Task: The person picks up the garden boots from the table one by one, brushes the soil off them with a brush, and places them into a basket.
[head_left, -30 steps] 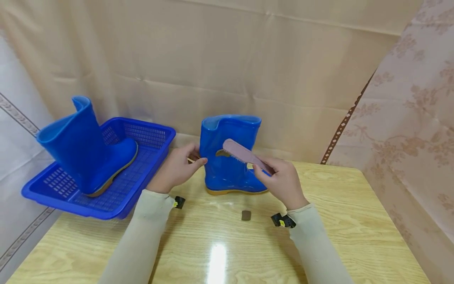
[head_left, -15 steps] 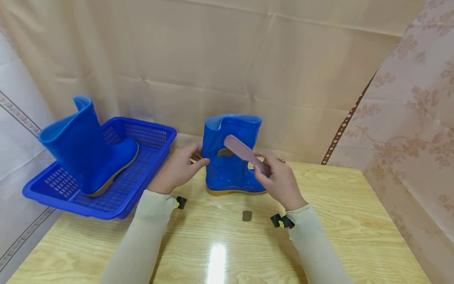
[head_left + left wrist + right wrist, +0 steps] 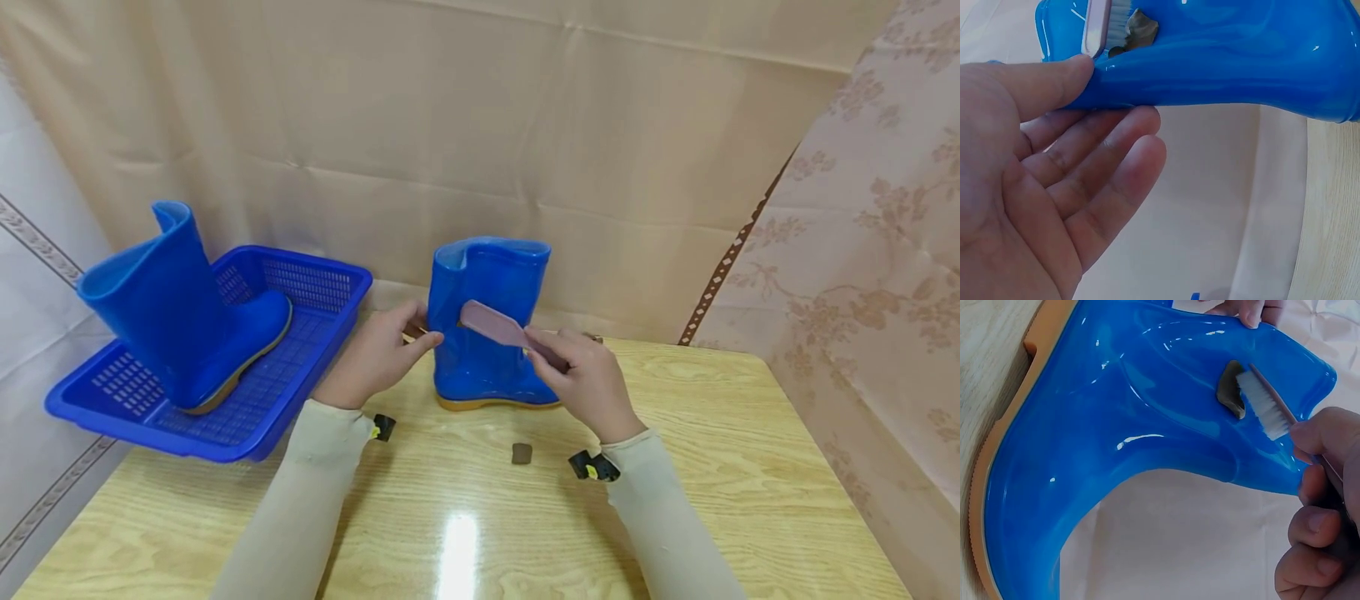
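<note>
A blue rubber boot [image 3: 480, 275] with a tan sole stands upright on the wooden table [image 3: 750, 467]. My left hand [image 3: 378, 354] pinches the back of its shaft, thumb [image 3: 1054, 75] on the near side and fingers behind. My right hand [image 3: 581, 379] grips the handle of a pink brush [image 3: 491, 325]. The white bristles [image 3: 1263, 403] press against a brown smudge [image 3: 1230, 387] on the boot's side. In the left wrist view the brush [image 3: 1099, 25] and the smudge [image 3: 1141, 28] lie just above my thumb.
A blue plastic basket [image 3: 150, 433] overhangs the table's left edge and holds a second blue boot [image 3: 172, 317], leaning. A small brown piece [image 3: 521, 453] lies on the table near my right wrist. Beige curtains close in behind and on the right.
The brush head has swung down and left over the brown smudge, which showed below it before. My left hand keeps its hold and the boot has not moved.
</note>
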`<state>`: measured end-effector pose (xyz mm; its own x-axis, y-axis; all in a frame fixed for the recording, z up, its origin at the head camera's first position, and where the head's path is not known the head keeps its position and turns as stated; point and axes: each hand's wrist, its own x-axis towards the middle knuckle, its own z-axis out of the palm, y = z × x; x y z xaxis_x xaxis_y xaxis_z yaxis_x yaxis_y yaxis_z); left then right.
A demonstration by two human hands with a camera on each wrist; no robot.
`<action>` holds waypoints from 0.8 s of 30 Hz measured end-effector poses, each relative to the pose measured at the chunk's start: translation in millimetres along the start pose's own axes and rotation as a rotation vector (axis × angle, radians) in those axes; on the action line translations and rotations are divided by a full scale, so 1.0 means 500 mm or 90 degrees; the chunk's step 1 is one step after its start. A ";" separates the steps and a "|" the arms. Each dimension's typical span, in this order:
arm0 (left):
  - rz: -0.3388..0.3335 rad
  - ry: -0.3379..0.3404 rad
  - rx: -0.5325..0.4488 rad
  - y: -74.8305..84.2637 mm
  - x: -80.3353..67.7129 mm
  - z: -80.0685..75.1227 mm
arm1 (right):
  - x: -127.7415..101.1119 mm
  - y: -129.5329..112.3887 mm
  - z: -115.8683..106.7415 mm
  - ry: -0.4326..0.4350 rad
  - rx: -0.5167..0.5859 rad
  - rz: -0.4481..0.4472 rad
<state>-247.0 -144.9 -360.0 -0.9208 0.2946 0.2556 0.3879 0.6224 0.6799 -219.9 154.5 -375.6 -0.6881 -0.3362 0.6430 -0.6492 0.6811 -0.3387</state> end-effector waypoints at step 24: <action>-0.026 0.022 0.006 0.003 -0.001 0.005 | 0.000 0.003 -0.015 0.022 0.021 -0.003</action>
<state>-245.8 -142.4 -360.8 -0.9364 0.2437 0.2525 0.3509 0.6398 0.6838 -218.6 160.5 -370.9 -0.6736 -0.3158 0.6682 -0.6632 0.6573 -0.3579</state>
